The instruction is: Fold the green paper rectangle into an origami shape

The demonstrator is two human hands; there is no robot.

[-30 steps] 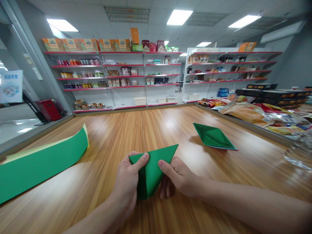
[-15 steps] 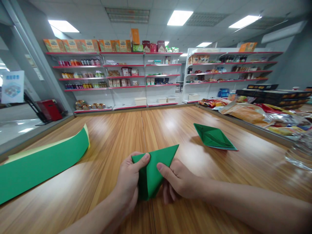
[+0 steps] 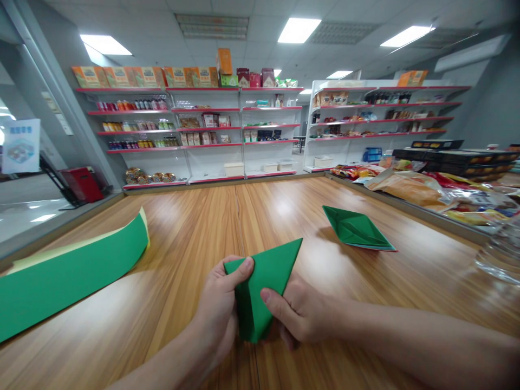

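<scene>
A folded piece of green paper (image 3: pixel 266 273) is held up just above the wooden table, one pointed corner aimed to the upper right. My left hand (image 3: pixel 223 303) grips its left edge, thumb on the front face and fingers behind. On the lower right edge, my right hand (image 3: pixel 303 309) pinches the paper with the thumb in front; its other fingers are partly hidden behind. Farther off to the right lies a folded green paper boat (image 3: pixel 357 230). A curled stack of green paper (image 3: pixel 77 271) with a pale yellow underside rests at the left.
The wooden table (image 3: pixel 182 233) spans the foreground. Snack bags (image 3: pixel 418 189) and stacked black boxes (image 3: pixel 459 160) sit beyond its right edge. A clear glass or plastic vessel (image 3: pixel 499 257) stands at the far right. Stocked shelves (image 3: pixel 211 151) line the back.
Both hands have shifted slightly right and the green paper has moved with them, its lower end a little lower. My right thumb has slid down the paper's face.
</scene>
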